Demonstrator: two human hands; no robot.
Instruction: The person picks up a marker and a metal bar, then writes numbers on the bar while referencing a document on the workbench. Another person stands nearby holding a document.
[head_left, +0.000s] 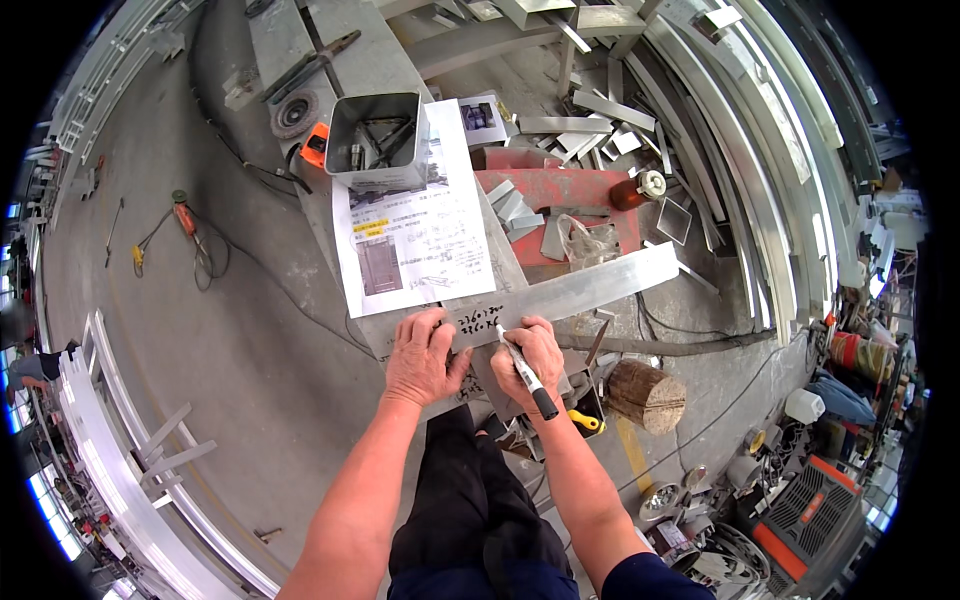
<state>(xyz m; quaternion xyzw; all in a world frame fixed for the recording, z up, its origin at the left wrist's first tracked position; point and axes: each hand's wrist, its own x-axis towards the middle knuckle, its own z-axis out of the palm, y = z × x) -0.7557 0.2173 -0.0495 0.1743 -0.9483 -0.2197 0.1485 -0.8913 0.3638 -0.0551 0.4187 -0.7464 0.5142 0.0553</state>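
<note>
A flat metal strip (600,284) lies slantwise across the near end of the workbench, its far right end reaching past the bench edge. Black handwriting runs along its left part. My right hand (528,362) grips a white marker pen (522,368) with a black end, its tip close to the writing. On the left end of the strip my left hand (424,358) rests with fingers spread, pressing it down. Just beyond the strip, a printed sheet (440,250) with pictures and yellow highlights lies on the bench.
A square metal tin (375,180) with tools stands beyond the sheet, beside an orange tape measure (314,146) and a grinding disc (295,115). Metal offcuts (590,130) and long profiles (720,150) lie to the right. A log (645,396) sits near right; cables cross the floor.
</note>
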